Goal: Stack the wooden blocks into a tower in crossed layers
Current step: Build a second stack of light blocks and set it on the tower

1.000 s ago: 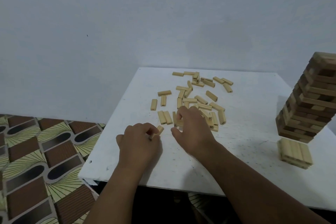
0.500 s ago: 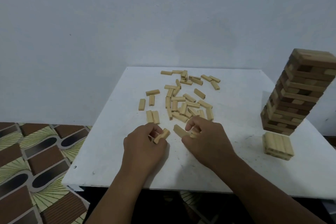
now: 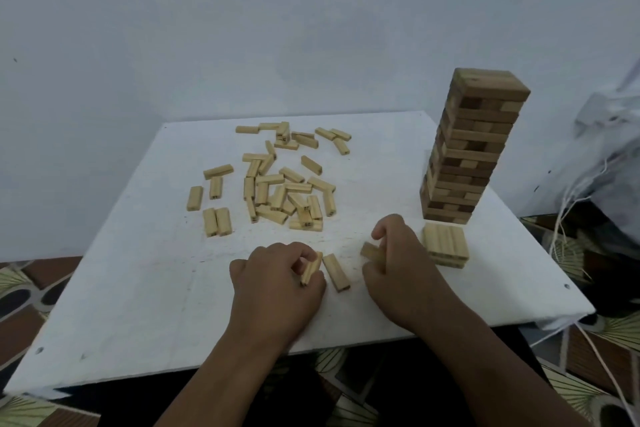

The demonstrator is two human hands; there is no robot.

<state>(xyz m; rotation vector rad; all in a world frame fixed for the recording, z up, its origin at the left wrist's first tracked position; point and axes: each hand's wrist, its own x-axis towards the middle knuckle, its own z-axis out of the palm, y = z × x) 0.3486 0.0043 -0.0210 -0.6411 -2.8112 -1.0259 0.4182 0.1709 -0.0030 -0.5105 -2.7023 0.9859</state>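
Several loose wooden blocks point(image 3: 277, 184) lie scattered across the far middle of the white table point(image 3: 138, 288). My left hand point(image 3: 273, 284) pinches one pale block point(image 3: 311, 268) near the table's front. Just right of it a single block point(image 3: 336, 271) lies flat on the table. My right hand point(image 3: 401, 270) grips another block point(image 3: 371, 252), a little left of a low stack of crossed layers point(image 3: 445, 244). Behind that low stack rises a tall tower point(image 3: 471, 146) of darker blocks.
A pale wall stands close behind the table. White cloth or plastic with loose strings point(image 3: 606, 135) hangs at the right edge. A patterned floor point(image 3: 20, 305) shows on the left and below the table's front edge.
Both hands drew back from the pile toward the front of the table, each with a block. My right hand has shifted right, near the low stack. One block now lies between the hands.
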